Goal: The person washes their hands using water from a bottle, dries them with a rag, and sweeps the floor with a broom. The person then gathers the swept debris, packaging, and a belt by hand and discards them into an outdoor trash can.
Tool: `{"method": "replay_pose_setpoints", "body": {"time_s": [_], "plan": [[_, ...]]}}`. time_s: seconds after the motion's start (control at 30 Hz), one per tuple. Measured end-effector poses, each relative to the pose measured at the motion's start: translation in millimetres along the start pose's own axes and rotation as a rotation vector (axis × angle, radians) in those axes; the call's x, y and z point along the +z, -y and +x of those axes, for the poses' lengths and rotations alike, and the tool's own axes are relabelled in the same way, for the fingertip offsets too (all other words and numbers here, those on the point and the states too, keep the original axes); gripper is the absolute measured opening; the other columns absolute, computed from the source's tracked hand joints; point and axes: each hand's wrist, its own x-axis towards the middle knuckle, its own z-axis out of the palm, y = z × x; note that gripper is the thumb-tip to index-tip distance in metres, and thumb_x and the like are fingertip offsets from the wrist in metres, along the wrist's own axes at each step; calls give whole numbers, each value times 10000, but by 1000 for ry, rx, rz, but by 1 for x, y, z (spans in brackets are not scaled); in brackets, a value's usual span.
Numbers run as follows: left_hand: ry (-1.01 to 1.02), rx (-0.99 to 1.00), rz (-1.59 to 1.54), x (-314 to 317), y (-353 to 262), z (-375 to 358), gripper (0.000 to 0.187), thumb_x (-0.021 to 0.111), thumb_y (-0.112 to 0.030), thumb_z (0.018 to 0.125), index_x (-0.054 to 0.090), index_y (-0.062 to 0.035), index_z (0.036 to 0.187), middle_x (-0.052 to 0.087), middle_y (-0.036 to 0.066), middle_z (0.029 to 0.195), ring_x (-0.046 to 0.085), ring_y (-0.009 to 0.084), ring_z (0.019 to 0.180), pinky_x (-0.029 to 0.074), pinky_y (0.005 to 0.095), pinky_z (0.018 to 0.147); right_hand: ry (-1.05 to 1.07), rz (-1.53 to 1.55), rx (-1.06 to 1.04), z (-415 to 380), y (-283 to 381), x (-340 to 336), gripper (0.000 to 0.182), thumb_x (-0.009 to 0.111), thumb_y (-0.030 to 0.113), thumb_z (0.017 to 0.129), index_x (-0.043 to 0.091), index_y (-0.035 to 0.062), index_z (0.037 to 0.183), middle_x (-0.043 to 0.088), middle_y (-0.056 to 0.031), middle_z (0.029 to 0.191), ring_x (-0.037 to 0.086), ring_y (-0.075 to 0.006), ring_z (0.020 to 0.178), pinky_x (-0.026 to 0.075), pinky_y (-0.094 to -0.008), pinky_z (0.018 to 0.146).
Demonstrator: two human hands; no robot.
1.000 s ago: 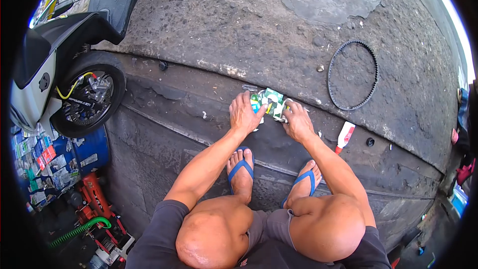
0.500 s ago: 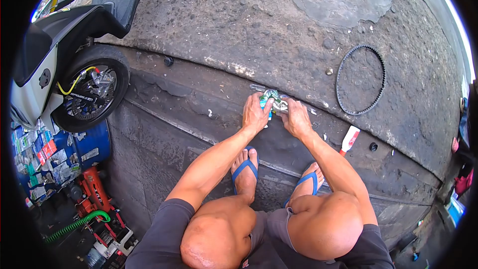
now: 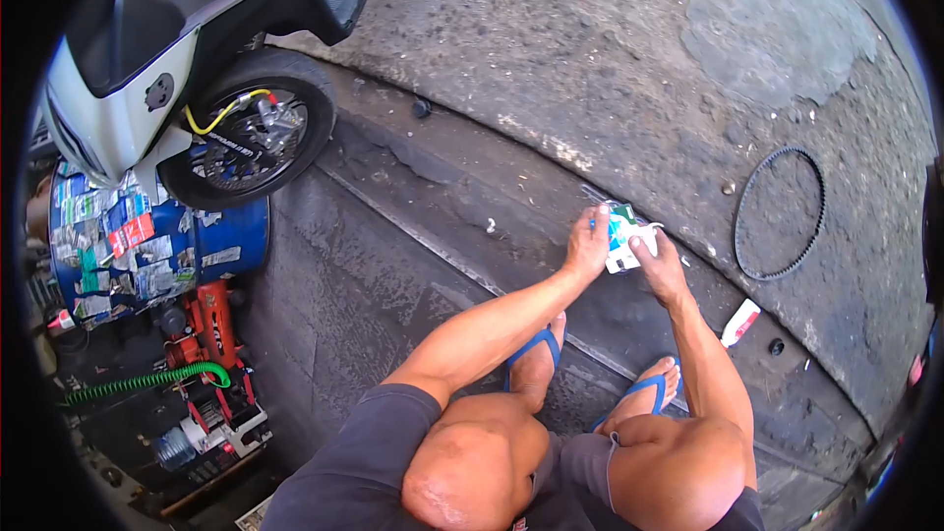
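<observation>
Between my two hands is a small packet with green, blue and white parts, its flat white face toward me. My left hand grips its left edge, thumb uppermost. On the other side, my right hand pinches the right edge with its thumb on the white face. The fingers beneath are largely hidden. Just beyond the packet, something thin and clear lies on the ground, too small to name. A white and red tube rests to the right of my right hand, near a black cap.
A toothed drive belt lies on the rough concrete at the right. To the left stands a scooter with its front wheel beside a sticker-covered blue drum. Below are a red jack and a green coiled hose.
The camera view has swung left, so the surroundings appear farther right. Between my hands the packet has turned, and more of its white face shows.
</observation>
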Motion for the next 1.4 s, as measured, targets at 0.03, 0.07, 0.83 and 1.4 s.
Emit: {"method": "replay_pose_setpoints", "body": {"time_s": [0.03, 0.07, 0.83, 1.4], "plan": [[-44, 47, 30, 3, -2, -1, 530, 393, -486, 977, 601, -5, 1057, 647, 138, 936, 624, 209, 897, 483, 345, 802, 9, -4, -7, 0, 10, 1, 580, 691, 317, 841, 503, -67, 1234, 629, -158, 1094, 602, -203, 993, 468, -326, 886], [-47, 47, 23, 6, -3, 1, 530, 393, -486, 977, 601, -5, 1057, 647, 138, 936, 624, 209, 897, 483, 345, 802, 35, 37, -2, -3, 17, 2, 598, 731, 266, 804, 491, -63, 1243, 633, -143, 1078, 605, -189, 979, 483, -321, 858], [-75, 430, 599, -2, 3, -19, 521, 667, -191, 785, 462, 16, 1216, 501, 204, 1181, 460, 376, 1133, 371, 438, 978, -140, 169, 175, -72, -45, -31, 650, 745, 48, 693, 450, -51, 1264, 651, -106, 1010, 637, -162, 886, 517, -294, 780], [99, 311, 859, 40, -7, -20, 666, 745, -263, 740, 441, 15, 1263, 471, 202, 1141, 464, 374, 1067, 387, 455, 935, -266, 385, 125, -97, -59, -86, 660, 671, -4, 716, 378, -34, 1307, 606, -112, 1059, 629, -201, 930, 521, -343, 836]]}}
